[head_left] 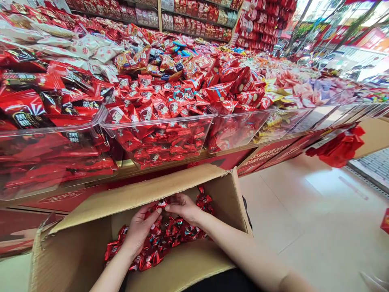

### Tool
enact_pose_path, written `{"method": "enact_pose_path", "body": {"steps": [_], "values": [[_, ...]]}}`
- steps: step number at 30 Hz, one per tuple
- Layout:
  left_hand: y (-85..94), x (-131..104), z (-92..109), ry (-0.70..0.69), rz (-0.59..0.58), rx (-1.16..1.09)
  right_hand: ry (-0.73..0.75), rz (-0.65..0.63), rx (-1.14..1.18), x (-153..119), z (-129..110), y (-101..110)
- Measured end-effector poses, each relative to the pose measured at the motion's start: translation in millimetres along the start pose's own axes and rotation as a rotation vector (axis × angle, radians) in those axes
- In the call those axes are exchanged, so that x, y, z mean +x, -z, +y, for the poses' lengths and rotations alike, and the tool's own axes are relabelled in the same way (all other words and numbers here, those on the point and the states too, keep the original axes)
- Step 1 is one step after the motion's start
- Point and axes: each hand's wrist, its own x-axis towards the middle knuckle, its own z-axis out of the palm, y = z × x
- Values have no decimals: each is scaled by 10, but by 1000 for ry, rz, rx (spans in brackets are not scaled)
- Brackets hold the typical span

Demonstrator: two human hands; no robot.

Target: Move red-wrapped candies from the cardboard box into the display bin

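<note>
An open cardboard box (91, 227) stands low in front of me with a heap of small red-wrapped candies (170, 237) in its bottom. Both my hands reach down into it. My left hand (141, 229) lies palm down on the candies, fingers cupped over them. Meeting it from the right, my right hand (182, 207) curls its fingers around candies at the top of the heap. Just above the box, a clear plastic bin (158, 138) on the display counter holds the same kind of red candies.
Clear bins (243, 125) of wrapped sweets run along the counter, with piles of red, pink and blue packets behind. Shelves (194, 20) of red packets line the back wall. A bunch of red bags (337, 148) hangs off the counter's right end. Pale tiled floor (319, 219) lies to the right.
</note>
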Motion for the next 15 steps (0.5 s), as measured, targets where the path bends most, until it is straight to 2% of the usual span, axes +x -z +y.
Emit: {"method": "enact_pose_path", "body": {"steps": [3,6,9,11,13,15], "values": [[-12,8,-8,-2,14,105,-16,39,27,19,40,8],[9,13,-29,-22,-30,108,-2,78,11,32,39,-2],[48,30,-71,32,-52,145,4,110,-40,38,24,-27],[63,53,-111,72,-12,161,-24,100,-28,38,39,-46],[68,82,-155,40,25,117,-65,78,7,28,80,-63],[82,113,-191,5,37,77,-73,120,-34,2,114,-79]]}}
